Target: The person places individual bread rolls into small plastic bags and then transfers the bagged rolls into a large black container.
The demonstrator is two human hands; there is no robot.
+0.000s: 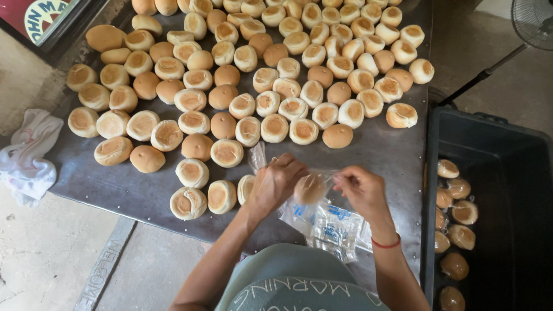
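**Bagging one bun at the steel table**

Steel tabletop (374,155) fills the view, covered with dozens of loose round buns (230,86), some crust up, some pale base up. White cloth (26,155) hangs off the far-left edge; black crate (507,150) beside the table on the right holds already wrapped buns (455,230). A fan (533,20) shows top right.

Step in hand, as I read it: one bun going into a clear plastic bag (322,175).
- Left hand (276,181): fingers closed on the bag's edge, bun (310,189) just beside them, inside the film.
- Right hand (360,190): narrow pinch on the opposite edge of the bag.
- Both hands hover above a stack of empty printed bags (331,227) at the near table edge.

Orientation: bag is stretched left–right between the hands, so that is its long axis. The bun is round, with no long axis; the face towards the camera is pale. Which way the bag mouth points I can't tell.

Next move probably calls for seating the bun fully, then closing the mouth without crushing it.
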